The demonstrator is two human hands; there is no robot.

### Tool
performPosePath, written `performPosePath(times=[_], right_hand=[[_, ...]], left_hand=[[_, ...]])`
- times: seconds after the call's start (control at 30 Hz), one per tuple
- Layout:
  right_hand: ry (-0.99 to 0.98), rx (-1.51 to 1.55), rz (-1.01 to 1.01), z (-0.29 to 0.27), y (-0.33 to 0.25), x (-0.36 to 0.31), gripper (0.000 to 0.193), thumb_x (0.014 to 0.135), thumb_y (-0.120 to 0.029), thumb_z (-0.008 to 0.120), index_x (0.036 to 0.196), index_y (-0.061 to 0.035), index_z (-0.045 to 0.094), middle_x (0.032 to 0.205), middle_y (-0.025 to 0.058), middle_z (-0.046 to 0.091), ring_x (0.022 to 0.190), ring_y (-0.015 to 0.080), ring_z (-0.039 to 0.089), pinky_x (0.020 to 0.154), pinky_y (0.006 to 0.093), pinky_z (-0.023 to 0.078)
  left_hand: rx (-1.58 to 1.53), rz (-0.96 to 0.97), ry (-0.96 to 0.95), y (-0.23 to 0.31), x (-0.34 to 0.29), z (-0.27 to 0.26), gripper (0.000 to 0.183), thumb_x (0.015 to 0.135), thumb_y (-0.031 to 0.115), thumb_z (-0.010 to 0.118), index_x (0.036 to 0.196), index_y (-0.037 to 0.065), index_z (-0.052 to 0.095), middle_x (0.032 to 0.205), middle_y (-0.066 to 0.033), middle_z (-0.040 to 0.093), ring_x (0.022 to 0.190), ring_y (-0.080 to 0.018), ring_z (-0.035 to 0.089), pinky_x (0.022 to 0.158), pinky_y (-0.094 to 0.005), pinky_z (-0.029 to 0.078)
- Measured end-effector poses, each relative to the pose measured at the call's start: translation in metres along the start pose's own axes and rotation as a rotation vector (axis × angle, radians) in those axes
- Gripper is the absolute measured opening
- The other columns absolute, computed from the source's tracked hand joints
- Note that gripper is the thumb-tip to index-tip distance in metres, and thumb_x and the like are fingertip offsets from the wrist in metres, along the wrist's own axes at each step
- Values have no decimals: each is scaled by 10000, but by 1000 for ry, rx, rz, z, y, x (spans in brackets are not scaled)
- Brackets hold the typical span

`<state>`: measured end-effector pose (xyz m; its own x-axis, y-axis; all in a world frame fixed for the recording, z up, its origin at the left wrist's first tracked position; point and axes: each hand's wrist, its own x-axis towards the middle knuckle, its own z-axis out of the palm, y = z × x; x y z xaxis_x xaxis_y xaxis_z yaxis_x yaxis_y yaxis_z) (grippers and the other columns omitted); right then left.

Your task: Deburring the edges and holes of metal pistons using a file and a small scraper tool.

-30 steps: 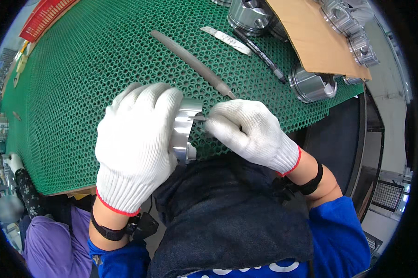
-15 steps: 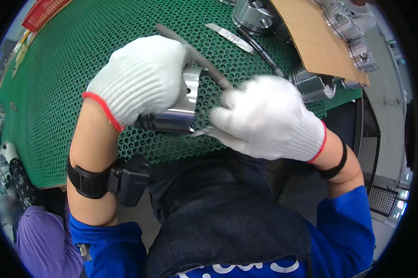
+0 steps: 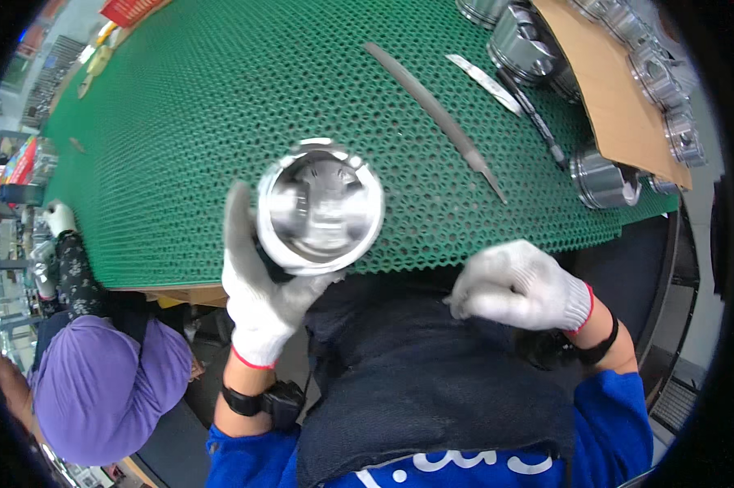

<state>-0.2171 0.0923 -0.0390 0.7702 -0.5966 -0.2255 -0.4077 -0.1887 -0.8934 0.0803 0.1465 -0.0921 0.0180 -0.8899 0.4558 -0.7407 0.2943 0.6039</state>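
White-gloved left hand [image 3: 261, 297] clasps a metal piston [image 3: 322, 213], while the right hand [image 3: 517, 285] is curled closed, contents unclear.

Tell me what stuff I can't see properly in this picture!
All in the head view:
- Inside the round metal part: blurred, so small details are lost.
- Left hand: some fingers are hidden by that part.
- Right hand: its own curled fingers hide whether it holds anything.
- Red basket: cut off by the top edge.
- Brown cardboard: cut off by the top edge too.
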Motion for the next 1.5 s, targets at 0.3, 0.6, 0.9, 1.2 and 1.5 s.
performPosePath(times=[0.3,0.6,0.9,1.2,1.5], right_hand=[[53,327,218,-3,-17,3,385,868,-339,543,900,12,698,775,70,673,659,133,606,638,291,497],[282,-64,-40,-3,4,25,344,937,-348,532,880,-40,674,749,149,642,694,298,648,677,386,524],[553,-460,-274,-15,14,32,262,895,-301,625,752,-82,630,672,93,627,628,280,659,580,377,539],[177,-887,-223,-33,-6,30,295,879,-331,638,710,-92,611,596,111,572,559,289,633,535,398,526],[680,-963,70,-25,41,37,319,847,-267,684,1147,-179,625,832,82,608,678,253,647,621,370,539]], left_hand=[[37,165,-134,1,83,11,449,735,148,719,1166,69,623,1244,-173,584,1162,-382,553,974,-460,473],[375,461,-230,72,73,31,454,686,111,705,1130,65,623,1144,-115,648,1101,-350,608,1002,-457,459],[403,336,-598,76,134,44,321,710,124,681,1018,34,664,907,-173,681,870,-375,652,760,-436,520],[497,265,-851,65,172,50,372,756,157,639,1116,119,722,920,-190,702,853,-328,694,763,-407,567],[-148,-390,168,13,33,33,845,799,137,743,1455,-50,243,1392,-208,461,1249,-295,520,1039,-404,461]])
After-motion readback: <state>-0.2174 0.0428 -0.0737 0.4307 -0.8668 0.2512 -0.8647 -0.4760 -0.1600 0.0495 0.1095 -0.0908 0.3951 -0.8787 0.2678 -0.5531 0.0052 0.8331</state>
